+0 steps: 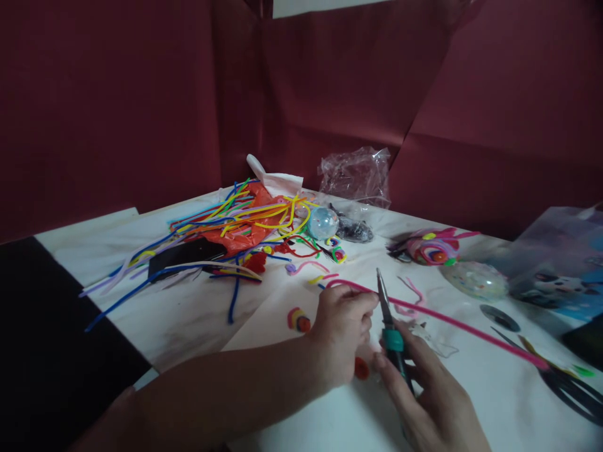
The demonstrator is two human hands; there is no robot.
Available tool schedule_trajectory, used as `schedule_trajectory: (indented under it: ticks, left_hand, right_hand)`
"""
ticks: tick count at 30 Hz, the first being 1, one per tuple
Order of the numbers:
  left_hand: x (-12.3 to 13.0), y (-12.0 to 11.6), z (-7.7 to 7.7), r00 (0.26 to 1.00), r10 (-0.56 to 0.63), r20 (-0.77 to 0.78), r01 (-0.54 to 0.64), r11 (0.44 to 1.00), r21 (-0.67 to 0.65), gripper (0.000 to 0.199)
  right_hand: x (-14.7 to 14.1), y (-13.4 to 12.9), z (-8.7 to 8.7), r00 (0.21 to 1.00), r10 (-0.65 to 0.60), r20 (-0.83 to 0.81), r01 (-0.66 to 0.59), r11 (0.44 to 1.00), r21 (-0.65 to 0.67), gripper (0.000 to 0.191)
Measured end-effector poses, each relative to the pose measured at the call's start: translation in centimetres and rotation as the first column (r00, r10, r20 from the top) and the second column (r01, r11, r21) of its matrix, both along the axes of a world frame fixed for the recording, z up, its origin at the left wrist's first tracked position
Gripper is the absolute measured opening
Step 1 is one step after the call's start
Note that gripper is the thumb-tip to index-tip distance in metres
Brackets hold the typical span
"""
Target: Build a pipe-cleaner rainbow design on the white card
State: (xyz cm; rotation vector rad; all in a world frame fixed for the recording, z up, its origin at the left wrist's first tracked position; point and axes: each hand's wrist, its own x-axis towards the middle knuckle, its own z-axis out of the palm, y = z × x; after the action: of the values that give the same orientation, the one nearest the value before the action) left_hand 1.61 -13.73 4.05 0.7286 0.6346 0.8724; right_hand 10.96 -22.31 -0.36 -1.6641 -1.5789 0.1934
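My left hand (342,326) is closed in a pinch over a long pink pipe cleaner (438,314), which bends above my fingers and runs out to the right. In my right hand (433,395) I grip needle-nose pliers (392,342) with teal and black handles. Their metal nose points up and away, close beside my left fingertips and the pipe cleaner. Whether the jaws touch it I cannot tell. Below my left hand lies a small orange-red coil (361,368). Just left of the wrist rests a yellow, red and orange coiled piece (298,319).
Several coloured pipe cleaners (226,220) are heaped on red plastic at the back left. A bluish clear ball (323,223) and a plastic bag (355,176) stand behind. Rightward lie a pink coiled figure (431,247), a speckled clear ball (475,280) and black-handled scissors (572,390).
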Motion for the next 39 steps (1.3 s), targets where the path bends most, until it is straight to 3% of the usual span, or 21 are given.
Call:
schedule_trajectory:
  ticks: [8, 14, 25, 32, 39]
  left_hand:
    - [0.2, -0.8, 0.1, 0.999, -0.027, -0.026, 0.026, 0.999, -0.018, 0.018]
    - [0.2, -0.7, -0.2, 0.999, -0.014, -0.033, 0.014, 1.000, -0.009, 0.016]
    - [0.1, -0.7, 0.0, 0.999, -0.021, 0.049, 0.023, 0.999, -0.034, 0.021]
    - [0.2, -0.8, -0.1, 0.998, 0.000, 0.066, 0.001, 1.000, -0.027, 0.015]
    - [0.2, -0.7, -0.4, 0.999, -0.012, 0.038, 0.013, 1.000, -0.010, 0.017]
  right_hand:
    - [0.7, -0.1, -0.2, 1.000, -0.014, 0.006, 0.014, 0.991, -0.137, 0.037]
    - [-1.2, 0.0, 1.2, 0.969, -0.227, 0.099, 0.244, 0.946, -0.213, 0.038]
    - [-1.2, 0.2, 1.8, 0.959, -0.201, 0.199, 0.239, 0.953, -0.188, 0.031]
    - [-1.8, 0.3, 2.0, 0.959, -0.248, 0.136, 0.272, 0.942, -0.195, 0.034]
    - [-0.6, 0.5, 1.5, 0.977, -0.163, 0.140, 0.186, 0.967, -0.172, 0.033]
